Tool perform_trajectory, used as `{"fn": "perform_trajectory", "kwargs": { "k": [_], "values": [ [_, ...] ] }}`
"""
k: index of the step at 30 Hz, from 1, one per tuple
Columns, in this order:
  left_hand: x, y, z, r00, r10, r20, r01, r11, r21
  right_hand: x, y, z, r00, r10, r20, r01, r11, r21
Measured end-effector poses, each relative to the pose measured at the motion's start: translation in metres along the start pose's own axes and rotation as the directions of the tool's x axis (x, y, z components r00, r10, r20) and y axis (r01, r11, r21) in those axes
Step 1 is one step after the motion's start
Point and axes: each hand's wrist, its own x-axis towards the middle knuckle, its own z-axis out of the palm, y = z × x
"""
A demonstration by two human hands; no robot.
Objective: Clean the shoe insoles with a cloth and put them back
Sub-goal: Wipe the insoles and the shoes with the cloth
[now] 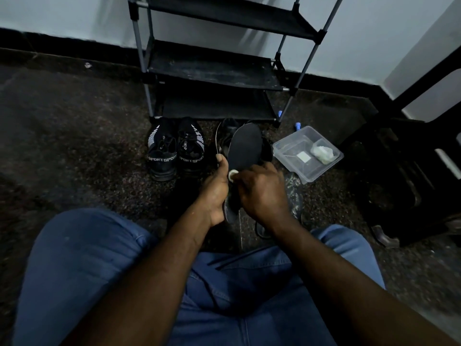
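Note:
A black insole stands tilted upright over the floor, toe end pointing away from me. My left hand grips its heel end from the left, thumb along the edge. My right hand holds a small white cloth and presses it against the insole's lower half. Behind the insole lies a dark shoe, partly hidden. A pair of black "SPORT" sneakers stands to the left on the floor.
A black shoe rack stands against the wall ahead. A clear plastic tub holding pale cloth pieces sits to the right. Dark furniture fills the far right. My knees in blue jeans frame the bottom.

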Motion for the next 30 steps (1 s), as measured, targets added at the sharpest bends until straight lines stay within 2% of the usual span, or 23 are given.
{"fn": "perform_trajectory", "kwargs": {
  "k": [2,5,9,13,15,17,20,22,25,28,30],
  "values": [
    [-0.001,0.003,0.001,1.0,0.011,-0.002,-0.011,1.0,-0.028,-0.002,0.011,-0.003,0.999,-0.038,0.034,0.04,0.996,-0.082],
    [0.0,0.001,0.001,1.0,0.014,0.023,-0.013,0.999,-0.04,0.005,0.018,-0.011,0.996,0.053,0.072,-0.039,0.981,-0.19],
    [0.004,-0.001,0.001,1.0,0.021,0.004,-0.021,0.999,-0.033,0.001,0.014,-0.01,0.992,0.109,0.064,-0.101,0.987,-0.122],
    [0.003,0.0,0.0,1.0,0.018,-0.024,-0.017,1.0,0.027,0.0,-0.002,0.0,0.994,0.106,-0.034,-0.101,0.988,0.114],
    [0.003,-0.003,-0.002,0.999,0.028,-0.02,-0.028,0.999,0.035,0.006,-0.01,0.001,0.989,0.138,-0.06,-0.127,0.979,0.16],
    [0.003,-0.003,-0.005,1.0,0.02,-0.017,-0.02,1.0,-0.003,0.007,-0.012,0.0,0.991,0.124,-0.045,-0.118,0.986,0.115],
    [0.001,0.002,-0.004,1.0,-0.004,0.004,0.004,0.999,-0.053,0.002,-0.001,-0.005,1.0,0.026,-0.006,-0.027,0.999,-0.046],
    [0.001,0.005,-0.004,1.0,-0.005,0.009,0.006,0.996,-0.085,0.004,0.012,-0.008,0.999,0.03,0.033,-0.027,0.995,-0.095],
    [-0.001,0.01,-0.003,1.0,-0.007,-0.009,0.006,0.994,-0.105,0.01,0.022,-0.009,0.993,0.109,0.051,-0.106,0.992,-0.064],
    [-0.003,0.009,0.0,0.998,-0.028,0.054,0.033,0.996,-0.082,0.003,0.015,-0.005,0.997,0.076,0.023,-0.076,0.997,-0.02],
    [-0.002,0.006,0.001,0.999,-0.026,0.041,0.029,0.998,-0.061,-0.003,0.006,0.0,0.999,0.05,-0.022,-0.049,0.998,0.035]
  ]
}}
